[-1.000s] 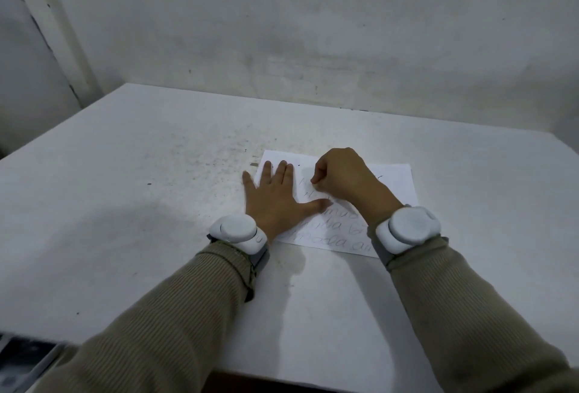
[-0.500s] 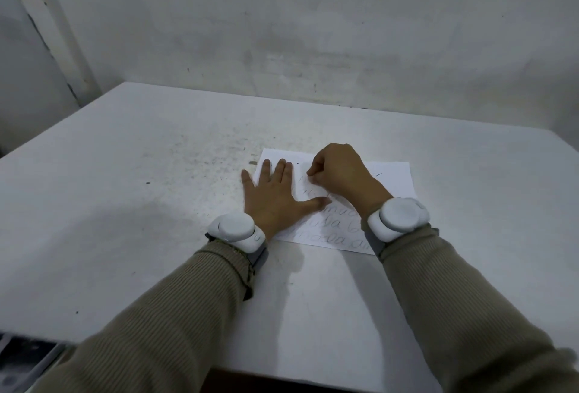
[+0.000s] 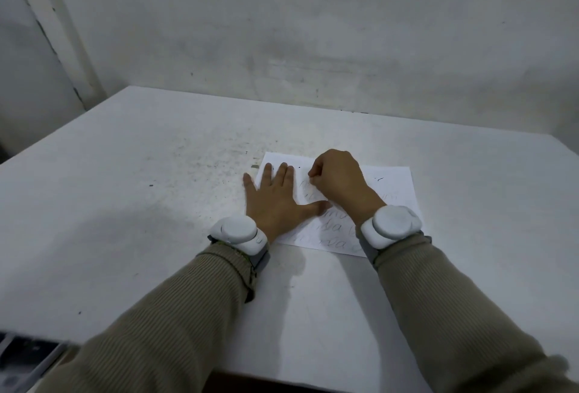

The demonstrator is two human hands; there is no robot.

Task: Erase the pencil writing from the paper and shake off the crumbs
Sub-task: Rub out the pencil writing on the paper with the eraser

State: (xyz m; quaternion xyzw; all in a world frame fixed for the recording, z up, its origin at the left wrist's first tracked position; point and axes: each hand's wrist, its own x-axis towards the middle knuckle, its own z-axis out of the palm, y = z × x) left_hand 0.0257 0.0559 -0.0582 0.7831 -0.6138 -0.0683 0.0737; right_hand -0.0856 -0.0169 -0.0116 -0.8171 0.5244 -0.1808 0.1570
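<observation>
A white sheet of paper (image 3: 394,186) lies on the white table (image 3: 125,204), with faint pencil writing (image 3: 335,229) in its lower lines. My left hand (image 3: 275,198) presses flat on the sheet's left part, fingers spread and thumb stretched to the right. My right hand (image 3: 338,179) rests on the paper's upper middle. Its fingers are curled tight in a pinch with the tips down on the sheet. What it pinches is hidden inside the fingers, apparently a small eraser.
Dark specks and crumbs dot the table (image 3: 219,167) left of the paper. A grey wall (image 3: 313,32) stands close behind the table's far edge. A dark object (image 3: 25,358) shows below the table's near left edge.
My right hand and wrist have shifted slightly to the left over the paper's upper lines. My left hand has stayed flat in the same place.
</observation>
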